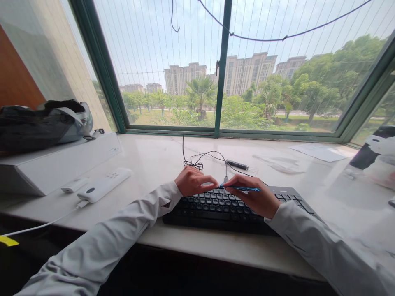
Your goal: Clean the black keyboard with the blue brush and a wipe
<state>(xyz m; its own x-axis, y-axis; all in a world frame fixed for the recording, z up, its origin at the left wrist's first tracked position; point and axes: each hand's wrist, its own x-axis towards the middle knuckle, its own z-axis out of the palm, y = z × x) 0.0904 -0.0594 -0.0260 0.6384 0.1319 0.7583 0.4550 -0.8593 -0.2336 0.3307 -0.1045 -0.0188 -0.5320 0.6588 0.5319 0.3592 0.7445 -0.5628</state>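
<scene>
My right hand (251,195) is closed in a pinch around a thin blue stick-like tool (251,189), which points left and lies nearly level over the keyboard. At the tool's left end, the thumb and index finger of my left hand (196,181) close together on its tip. What kind of tool it is cannot be made out. Beneath both hands lies a black keyboard (216,218) with rounded keycaps. Just behind the fingertips a USB plug (226,179) stands on its thin black cable (212,153).
A small dark bar (237,164) lies behind the keyboard. At left are a white power bank (105,185) with a cable, a small white block (74,185) and a white box (64,160) bearing a black bag (43,123). Paper (319,152) and plastic wrap (282,163) lie at right.
</scene>
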